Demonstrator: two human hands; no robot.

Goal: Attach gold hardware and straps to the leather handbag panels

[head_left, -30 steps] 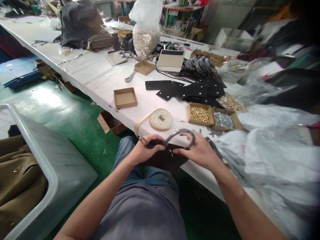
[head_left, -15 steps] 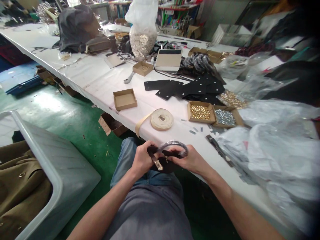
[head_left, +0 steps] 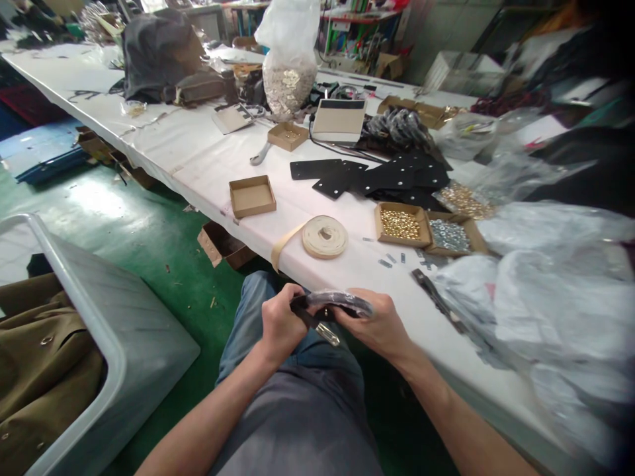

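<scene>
Over my lap, just off the table's front edge, both hands hold a dark strap bent in a curve and partly wrapped in clear plastic film. My left hand is closed round its left end, where a shiny metal fitting points down to the right. The right end lies in the closed fingers of my right hand. A small gold-coloured piece shows between the hands; its exact kind is too small to make out. Part of the strap is hidden by the fingers.
On the white table lie a roll of beige tape, an open cardboard box, boxes of gold and silver hardware, and black punched pieces. Plastic bags cover the right side. A grey bin stands at left.
The strap has been tipped flatter, its arch now lower. Its metal fitting has swung to the right. Both hands keep their grip, and the view has shifted slightly.
</scene>
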